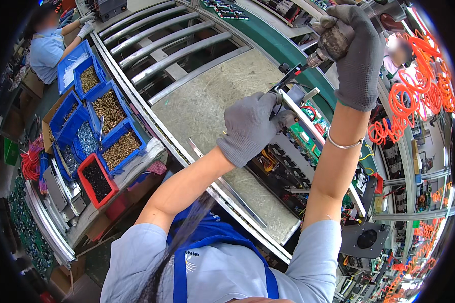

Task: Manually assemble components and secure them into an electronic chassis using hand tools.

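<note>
In a grey glove, my right hand (359, 50) is wrapped round a power screwdriver (318, 57) that hangs above the far end of a metal-framed device. Its bit points down-left toward the frame's corner. My left hand (253, 123), also gloved in grey, is closed at that corner, thumb and fingers gripping the light metal frame (303, 118). Whether a small part is also between those fingers is hidden. Inside the frame lie a green circuit board (306, 139), red and black wires, and a dark finned block (288, 164).
The device rests on a grey worktop (202, 101) with metal rollers (172, 43) beyond. At left, blue bins (108, 112) hold brass and silver screws; a red bin (97, 179) holds black ones. Coiled orange hoses (414, 96) hang at right. A co-worker (48, 50) works at far left, another person (397, 58) at right.
</note>
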Motion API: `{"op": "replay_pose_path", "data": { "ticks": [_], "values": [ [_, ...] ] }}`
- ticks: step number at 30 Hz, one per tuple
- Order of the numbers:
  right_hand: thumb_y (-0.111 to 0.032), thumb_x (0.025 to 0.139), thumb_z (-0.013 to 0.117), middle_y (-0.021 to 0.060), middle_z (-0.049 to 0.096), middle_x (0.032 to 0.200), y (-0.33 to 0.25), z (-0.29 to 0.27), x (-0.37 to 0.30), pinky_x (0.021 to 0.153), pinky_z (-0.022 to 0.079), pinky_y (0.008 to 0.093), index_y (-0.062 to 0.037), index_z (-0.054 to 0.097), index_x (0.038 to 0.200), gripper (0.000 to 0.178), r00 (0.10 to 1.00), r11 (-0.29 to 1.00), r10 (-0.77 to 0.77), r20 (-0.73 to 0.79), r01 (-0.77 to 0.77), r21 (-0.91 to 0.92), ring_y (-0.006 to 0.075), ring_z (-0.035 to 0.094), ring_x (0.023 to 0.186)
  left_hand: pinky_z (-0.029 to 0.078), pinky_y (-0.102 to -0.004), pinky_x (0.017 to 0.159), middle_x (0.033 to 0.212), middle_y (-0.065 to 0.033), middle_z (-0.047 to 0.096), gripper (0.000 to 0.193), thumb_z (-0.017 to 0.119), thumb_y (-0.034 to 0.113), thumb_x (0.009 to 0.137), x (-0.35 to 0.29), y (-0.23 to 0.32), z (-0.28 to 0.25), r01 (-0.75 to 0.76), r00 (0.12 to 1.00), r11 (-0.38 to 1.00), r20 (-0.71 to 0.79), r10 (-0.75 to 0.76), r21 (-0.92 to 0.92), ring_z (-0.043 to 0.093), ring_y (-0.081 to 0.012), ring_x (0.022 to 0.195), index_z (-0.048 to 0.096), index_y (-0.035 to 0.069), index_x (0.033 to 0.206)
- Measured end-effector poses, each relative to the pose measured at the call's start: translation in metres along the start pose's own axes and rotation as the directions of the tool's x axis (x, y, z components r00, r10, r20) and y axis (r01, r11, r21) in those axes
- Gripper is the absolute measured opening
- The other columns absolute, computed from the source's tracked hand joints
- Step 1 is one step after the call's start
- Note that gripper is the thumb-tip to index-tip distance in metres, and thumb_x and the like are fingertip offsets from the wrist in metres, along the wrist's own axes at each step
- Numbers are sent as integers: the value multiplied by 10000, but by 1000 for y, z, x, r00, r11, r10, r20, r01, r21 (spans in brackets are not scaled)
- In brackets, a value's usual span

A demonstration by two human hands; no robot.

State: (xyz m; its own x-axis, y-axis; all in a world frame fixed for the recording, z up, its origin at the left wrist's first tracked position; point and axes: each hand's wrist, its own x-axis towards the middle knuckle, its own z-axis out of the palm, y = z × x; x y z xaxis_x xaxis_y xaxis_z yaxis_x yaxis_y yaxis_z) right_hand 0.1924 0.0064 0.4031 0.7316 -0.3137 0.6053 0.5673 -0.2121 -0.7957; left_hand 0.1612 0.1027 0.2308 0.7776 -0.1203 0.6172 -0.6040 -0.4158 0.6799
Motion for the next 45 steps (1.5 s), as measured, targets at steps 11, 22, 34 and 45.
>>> {"op": "replay_pose_path", "data": {
  "ticks": [11, 22, 34, 45],
  "values": [
    [-146, 855, 490, 58, 549, 638, -20, 9, -2, 463, 417, 236, -50, 549, 722, 174, 983, 991, 113, 141, -103, -81, 111, 535, 509, 470, -337, 534, 706, -75, 633, 436, 801, 467, 662, 5, 0, -3, -23, 998, 998, -62, 26, 56, 626, -244, 605, 709, 76, 830],
    [-101, 828, 518, 48, 542, 654, -10, 22, -5, 460, 440, 239, -28, 555, 763, 104, 997, 999, -1, 79, -3, 42, 124, 568, 525, 467, -354, 523, 695, -77, 616, 459, 782, 501, 669, 1, -3, -7, -18, 1000, 995, -23, 21, 102, 615, -255, 599, 705, 82, 840],
    [-125, 860, 499, 90, 573, 707, -66, -57, -55, 460, 418, 254, 27, 540, 1116, 300, 915, 918, -283, 288, 171, 357, 126, 528, 505, 548, -329, 739, 893, -91, 621, 170, 510, 49, 905, -75, -53, -15, 499, 708, -563, 684, -174, -659, 642, -205, 907, 599, -45, 1014],
    [-81, 817, 715, 66, 462, 792, -98, -157, -282, 446, 469, 332, -21, 409, 1295, 571, 805, 798, -591, -40, 592, 118, 149, 534, 503, 591, -256, 774, 1123, -199, 606, 294, 482, 160, 992, -147, 59, 14, 907, 329, -286, 944, 28, -308, 655, -229, 989, 511, -55, 1191]
  ]
}}
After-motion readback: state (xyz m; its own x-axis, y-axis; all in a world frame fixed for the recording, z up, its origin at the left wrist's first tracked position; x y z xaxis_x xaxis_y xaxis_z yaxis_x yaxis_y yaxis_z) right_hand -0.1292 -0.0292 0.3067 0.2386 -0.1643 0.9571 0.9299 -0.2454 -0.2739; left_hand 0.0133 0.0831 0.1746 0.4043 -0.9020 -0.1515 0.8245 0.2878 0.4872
